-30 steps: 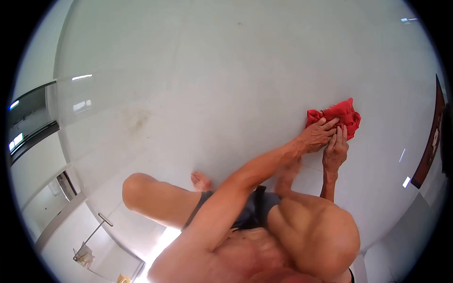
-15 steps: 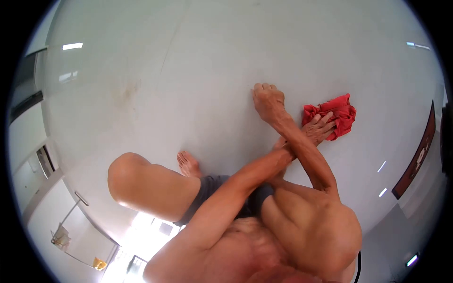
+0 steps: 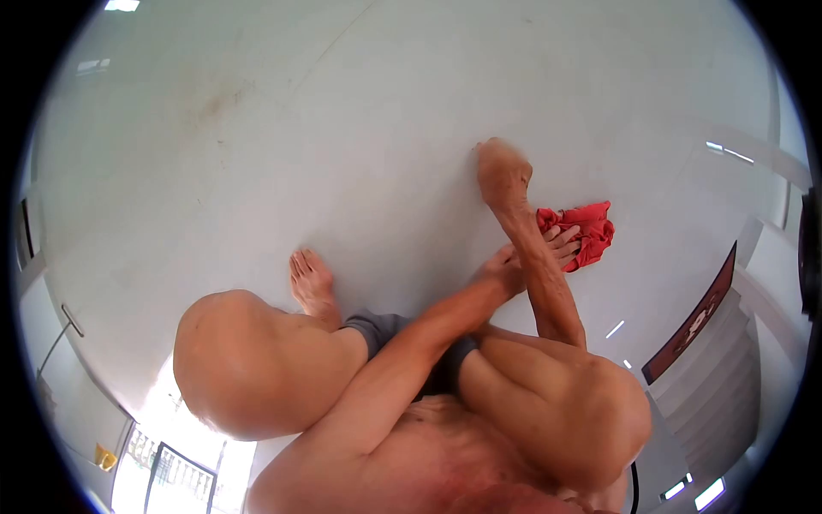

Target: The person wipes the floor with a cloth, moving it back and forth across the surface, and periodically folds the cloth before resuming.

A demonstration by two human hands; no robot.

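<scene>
My left hand lies on a crumpled red cloth on the pale glossy floor. Its fingers are stretched out and slightly apart on top of the fabric. My left forearm passes beneath the right one, so the wrist is partly hidden. To the left of the cloth and farther out, my right hand is closed into a fist over the floor. Its fingers are turned away and a little blurred; whether anything is inside cannot be seen.
A bare foot rests on the floor to the left, below a bent knee. Brownish smudges mark the floor at upper left. A dark red framed panel is on the right, and a bright doorway is at lower left.
The view has shifted. Beneath my left hand, the red cloth has come closer to the right fist, which is still closed and now sits slightly farther right in the picture.
</scene>
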